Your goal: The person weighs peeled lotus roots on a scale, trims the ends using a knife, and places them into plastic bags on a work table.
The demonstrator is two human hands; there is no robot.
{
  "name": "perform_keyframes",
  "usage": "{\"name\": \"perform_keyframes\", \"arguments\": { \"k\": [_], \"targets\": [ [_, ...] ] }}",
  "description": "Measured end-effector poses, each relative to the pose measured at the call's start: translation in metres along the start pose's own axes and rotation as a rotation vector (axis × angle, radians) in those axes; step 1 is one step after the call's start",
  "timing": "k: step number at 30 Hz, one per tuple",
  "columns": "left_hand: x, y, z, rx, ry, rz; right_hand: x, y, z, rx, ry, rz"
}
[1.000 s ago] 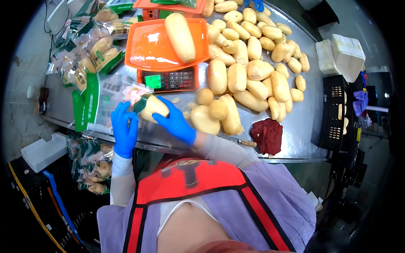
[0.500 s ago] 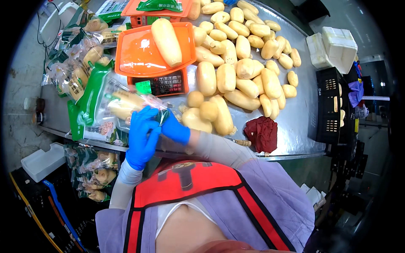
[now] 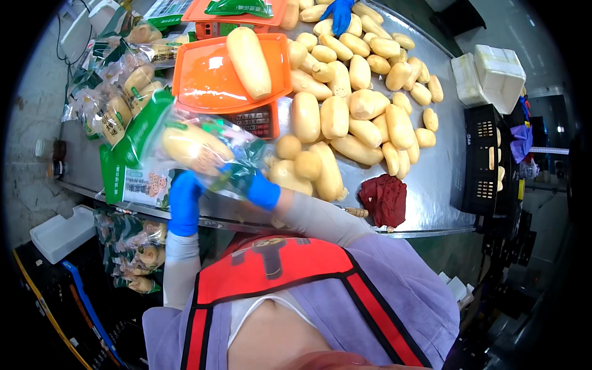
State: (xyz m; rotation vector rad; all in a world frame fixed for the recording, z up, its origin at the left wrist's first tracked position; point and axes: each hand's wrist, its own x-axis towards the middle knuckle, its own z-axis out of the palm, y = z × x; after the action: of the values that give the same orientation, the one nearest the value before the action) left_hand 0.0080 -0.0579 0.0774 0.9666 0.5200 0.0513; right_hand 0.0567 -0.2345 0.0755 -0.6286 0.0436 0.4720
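Observation:
My blue-gloved right hand [image 3: 259, 190] grips a clear, green-printed plastic bag with a pale lotus root [image 3: 196, 148] inside, lying at a slant above the steel table [image 3: 438, 191]. My blue-gloved left hand [image 3: 185, 196] is just below the bag's left part; its fingertips are smeared by motion. Green flat packaging [image 3: 117, 182] lies to the left, under the raised bag. Behind the bag, an orange scale with a tray [image 3: 203, 77] carries one long root [image 3: 248, 61], its keypad partly covered. Loose roots [image 3: 336, 117] lie beside my right hand.
Bagged roots [image 3: 114, 105] pile at the left, more [image 3: 132, 246] below the table edge. A dark red cloth [image 3: 385, 200] and wooden-handled tool [image 3: 356, 212] lie front right. A black crate [image 3: 478, 160] and foam boxes [image 3: 499, 77] stand right. Another person's gloved hand [image 3: 339, 13] touches roots at the back.
The bagged root has tilted flatter and sits higher. My left hand reached onto the bag, then dropped back below it. The other person's hand has come further into view.

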Motion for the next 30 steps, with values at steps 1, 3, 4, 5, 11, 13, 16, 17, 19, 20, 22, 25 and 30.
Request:
{"name": "perform_keyframes", "arguments": {
  "k": [1,3,4,5,11,13,16,17,19,20,22,25,30],
  "targets": [
    [0.000,-0.010,-0.003,0.355,-0.209,-0.028,0.003,0.003,-0.001,-0.059,-0.062,-0.023],
    [0.000,-0.014,-0.007,0.709,-0.417,-0.055,0.011,0.013,-0.010,-0.179,-0.183,-0.073],
    [-0.001,-0.010,-0.005,0.719,-0.452,-0.043,0.015,0.018,-0.017,-0.240,-0.242,-0.101],
    [-0.001,-0.006,-0.003,0.730,-0.487,-0.031,0.015,0.025,-0.030,-0.117,-0.248,-0.001],
    [0.004,0.007,-0.017,0.076,-0.086,-0.201,0.021,0.032,-0.039,0.744,-0.451,0.505],
    [0.002,0.008,0.002,0.170,0.045,-0.142,0.017,0.040,-0.032,0.449,-0.347,0.341],
    [0.013,0.006,-0.011,0.383,-0.081,-0.056,0.029,0.042,-0.032,0.431,-0.210,0.326],
    [0.013,0.006,-0.014,0.382,-0.083,-0.057,0.038,0.044,-0.031,0.514,-0.185,0.339],
    [0.010,0.011,-0.009,0.263,-0.258,-0.024,0.039,0.042,-0.031,0.431,-0.181,0.297],
    [0.011,0.011,-0.011,0.262,-0.261,-0.027,0.038,0.040,-0.032,0.368,-0.173,0.265],
    [0.011,0.021,-0.026,0.247,-0.378,0.024,0.035,0.036,-0.027,0.252,-0.159,0.215],
    [0.011,0.026,-0.014,0.013,-0.266,-0.116,0.033,0.028,-0.028,0.048,-0.103,0.101],
    [0.032,-0.001,-0.014,-0.070,-0.157,-0.107,0.026,0.014,0.004,-0.377,-0.185,-0.160]
  ]
}}
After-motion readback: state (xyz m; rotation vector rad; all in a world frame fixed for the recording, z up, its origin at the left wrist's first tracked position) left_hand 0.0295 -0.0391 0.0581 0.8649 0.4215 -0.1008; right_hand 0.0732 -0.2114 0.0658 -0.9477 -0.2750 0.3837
